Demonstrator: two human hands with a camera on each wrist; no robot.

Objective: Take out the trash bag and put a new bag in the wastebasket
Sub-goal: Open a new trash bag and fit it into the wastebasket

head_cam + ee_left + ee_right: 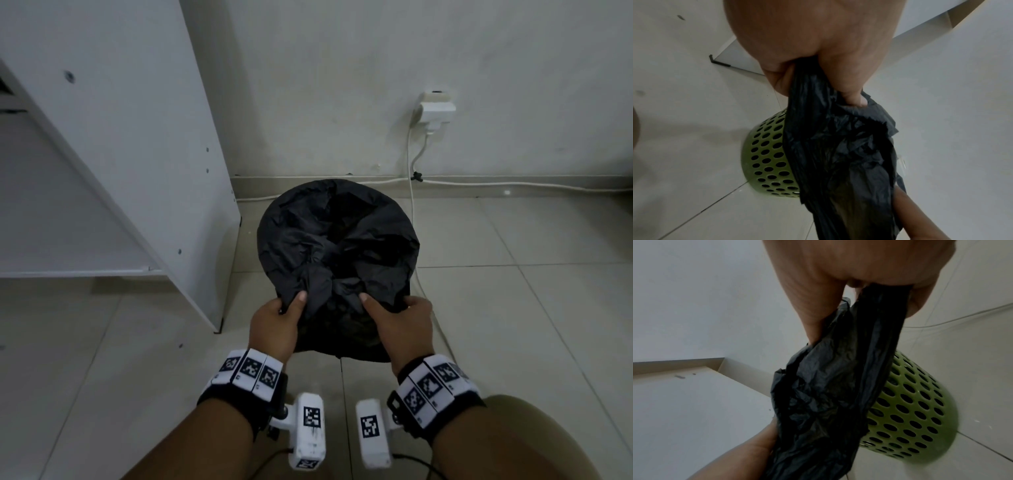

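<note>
A black trash bag (pixel 337 246) covers the wastebasket on the tiled floor, so the basket is hidden in the head view. My left hand (pixel 279 313) grips a bunch of the bag's near edge, and my right hand (pixel 394 313) grips another bunch beside it. In the left wrist view my left hand (pixel 818 68) clutches the gathered black bag (pixel 838 154) above the green perforated wastebasket (pixel 768 155). Seen from the right wrist, my right hand (pixel 869 288) holds the bag (pixel 838 386) next to the green wastebasket (pixel 916 410).
A white cabinet (pixel 113 144) stands close on the left, its corner near the basket. The white wall is right behind, with a socket and plug (pixel 435 109); a white cable (pixel 412 192) runs down and along the floor to the right.
</note>
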